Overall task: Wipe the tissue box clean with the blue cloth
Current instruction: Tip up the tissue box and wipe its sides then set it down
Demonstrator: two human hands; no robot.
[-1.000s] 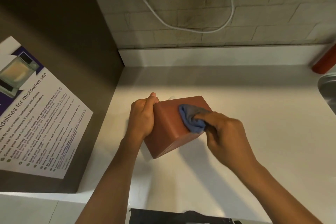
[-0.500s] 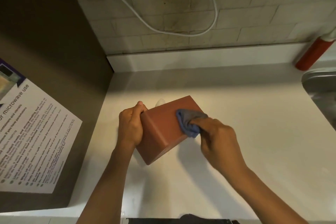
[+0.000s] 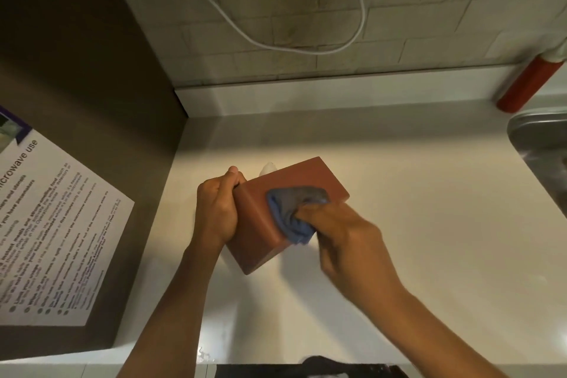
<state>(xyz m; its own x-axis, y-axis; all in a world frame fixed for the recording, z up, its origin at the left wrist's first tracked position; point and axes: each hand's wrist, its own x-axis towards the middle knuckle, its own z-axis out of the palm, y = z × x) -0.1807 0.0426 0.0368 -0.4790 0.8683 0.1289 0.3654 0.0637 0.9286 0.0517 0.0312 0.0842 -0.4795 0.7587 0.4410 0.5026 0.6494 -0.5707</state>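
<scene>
Two hands work mid-frame on the pale countertop. Left of centre, the left hand stays wrapped around the end of the reddish-brown rectangular tissue box, bracing it. At centre, the bunched blue cloth, pinched in the closed right hand, has slid from the box's top face down toward its lower right edge, so wiping is underway, with other faces probably left.

I see the tissue box on the countertop, between my left hand and my right hand, with the cloth on it under the right hand. A microwave notice lies left of the left hand; a sink and a bottle sit beyond the right hand.
</scene>
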